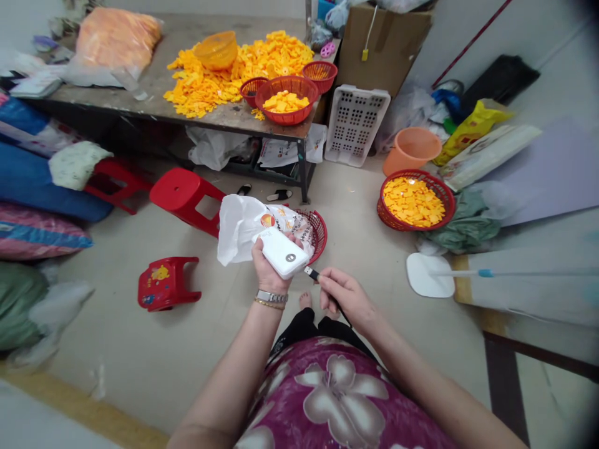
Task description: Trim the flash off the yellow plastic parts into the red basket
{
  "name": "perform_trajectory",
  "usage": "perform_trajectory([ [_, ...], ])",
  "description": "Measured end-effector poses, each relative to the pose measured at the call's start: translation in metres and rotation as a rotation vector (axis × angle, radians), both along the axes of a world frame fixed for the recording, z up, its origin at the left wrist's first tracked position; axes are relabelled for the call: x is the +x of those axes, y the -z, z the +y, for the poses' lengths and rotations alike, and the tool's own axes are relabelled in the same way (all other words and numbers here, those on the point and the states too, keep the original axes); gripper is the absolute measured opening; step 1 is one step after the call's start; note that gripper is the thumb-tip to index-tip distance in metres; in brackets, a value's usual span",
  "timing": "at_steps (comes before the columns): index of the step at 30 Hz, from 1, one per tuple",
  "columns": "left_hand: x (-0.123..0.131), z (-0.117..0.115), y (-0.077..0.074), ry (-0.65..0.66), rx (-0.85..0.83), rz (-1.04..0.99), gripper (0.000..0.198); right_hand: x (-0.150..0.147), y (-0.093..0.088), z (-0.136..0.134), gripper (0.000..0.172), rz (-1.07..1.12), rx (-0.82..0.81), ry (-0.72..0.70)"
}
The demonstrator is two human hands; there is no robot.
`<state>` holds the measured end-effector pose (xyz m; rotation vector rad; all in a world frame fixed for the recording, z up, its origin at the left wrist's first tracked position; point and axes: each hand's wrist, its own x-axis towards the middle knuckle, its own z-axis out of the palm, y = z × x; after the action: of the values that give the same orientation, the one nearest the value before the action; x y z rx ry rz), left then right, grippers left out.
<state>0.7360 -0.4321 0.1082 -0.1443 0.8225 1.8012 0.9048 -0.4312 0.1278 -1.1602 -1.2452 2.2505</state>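
Home workshop, worktable (154, 100) heaped with yellow pieces (262, 62), red baskets (286, 100), stools (185, 194)

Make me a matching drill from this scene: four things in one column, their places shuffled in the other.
1. white power bank
2. cable plug
3. orange basket
4. white crate

a. on the floor, leaning at the table's end
b. on the yellow pieces on the table
c. in the left hand
d. pinched in the right hand

Pairs: 1-c, 2-d, 3-b, 4-a

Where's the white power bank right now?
Head view, centre: the power bank sits in the left hand, before a white bag; the right hand holds a cable plug beside it.
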Motion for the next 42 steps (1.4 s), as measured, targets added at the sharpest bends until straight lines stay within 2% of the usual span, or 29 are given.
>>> perform_trajectory([
  [6,0.01,-0.002,0.009,-0.062,-0.062,-0.096,0.039,0.001,0.004,0.004,0.026,-0.031,0.0,0.027],
  [10,0.013,0.0,0.01,-0.091,-0.077,-0.122,0.037,0.004,0.011,0.005,0.024,-0.026,-0.009,0.031],
  [18,0.019,0.002,0.01,-0.102,-0.064,-0.091,0.037,0.008,0.017,0.006,0.025,0.063,-0.123,0.074],
  [27,0.029,0.002,0.019,-0.109,-0.106,-0.053,0.039,0.013,0.02,0.003,0.023,0.06,-0.137,0.108],
  [36,0.04,0.002,0.02,-0.167,-0.166,0.021,0.038,0.016,0.024,-0.006,0.026,0.015,-0.141,0.237],
  [42,0.045,0.002,0.019,-0.156,-0.226,-0.008,0.033,0.019,0.025,-0.007,0.027,0.038,-0.155,0.211],
])
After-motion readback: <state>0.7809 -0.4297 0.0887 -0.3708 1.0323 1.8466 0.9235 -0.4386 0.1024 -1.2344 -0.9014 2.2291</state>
